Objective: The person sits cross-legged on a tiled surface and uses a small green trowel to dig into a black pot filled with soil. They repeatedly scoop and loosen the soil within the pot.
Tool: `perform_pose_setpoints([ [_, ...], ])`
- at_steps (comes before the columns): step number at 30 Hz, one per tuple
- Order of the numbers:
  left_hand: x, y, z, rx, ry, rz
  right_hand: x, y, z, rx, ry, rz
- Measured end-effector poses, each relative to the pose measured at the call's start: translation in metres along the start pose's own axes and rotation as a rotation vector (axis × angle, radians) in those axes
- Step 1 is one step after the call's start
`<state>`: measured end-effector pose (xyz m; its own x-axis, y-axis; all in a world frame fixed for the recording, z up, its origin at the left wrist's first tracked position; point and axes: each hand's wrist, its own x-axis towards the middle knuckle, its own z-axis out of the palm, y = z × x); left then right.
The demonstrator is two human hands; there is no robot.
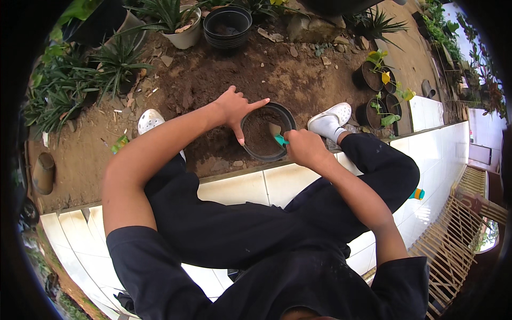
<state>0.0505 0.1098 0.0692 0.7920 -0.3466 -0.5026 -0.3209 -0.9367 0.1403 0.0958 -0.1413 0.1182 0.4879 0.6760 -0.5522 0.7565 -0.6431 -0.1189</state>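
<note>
A round black plastic pot (292, 116) with dark soil (260, 129) inside stands on the ground between my feet. My left hand (234, 111) lies against its left side, thumb and forefinger spread wide along the rim. My right hand (308, 148) is closed around the teal handle of a small hand trowel (280, 140) at the pot's right side. The trowel's blade points into the pot, over or in the soil; how deep it sits I cannot tell.
Stacked black pots (228, 26) and a white potted plant (184, 33) stand at the back. Small potted seedlings (377, 112) are at right, spiky plants (114, 66) at left. White tiles (240, 189) form the ledge beneath me. A bamboo rack (448, 240) stands at lower right.
</note>
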Motion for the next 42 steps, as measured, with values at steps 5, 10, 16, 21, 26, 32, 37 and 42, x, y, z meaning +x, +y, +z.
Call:
perform_pose_setpoints([
  [5,-0.004,0.001,0.005,-0.020,-0.031,-0.023,-0.008,0.011,-0.068,0.313,-0.137,-0.046],
  [10,-0.001,0.001,0.001,-0.013,-0.046,-0.012,-0.003,0.004,-0.009,0.215,0.003,-0.005],
  [16,-0.004,0.000,0.005,-0.025,-0.063,-0.030,-0.015,-0.006,-0.051,0.068,-0.105,-0.022],
  [21,-0.001,0.002,-0.003,-0.016,-0.053,-0.006,-0.003,0.013,-0.019,0.097,0.065,-0.108],
  [26,-0.001,-0.002,0.007,-0.033,-0.024,-0.021,-0.006,0.007,-0.051,-0.202,0.108,-0.087],
  [32,0.002,0.003,0.000,-0.019,-0.049,-0.010,-0.002,0.011,-0.007,-0.196,0.102,-0.237],
  [37,-0.004,0.000,0.007,-0.037,-0.055,-0.030,-0.019,-0.012,-0.037,-0.226,0.243,-0.231],
  [42,0.005,0.002,-0.003,-0.019,-0.049,-0.007,-0.009,0.014,-0.016,-0.240,0.156,-0.278],
])
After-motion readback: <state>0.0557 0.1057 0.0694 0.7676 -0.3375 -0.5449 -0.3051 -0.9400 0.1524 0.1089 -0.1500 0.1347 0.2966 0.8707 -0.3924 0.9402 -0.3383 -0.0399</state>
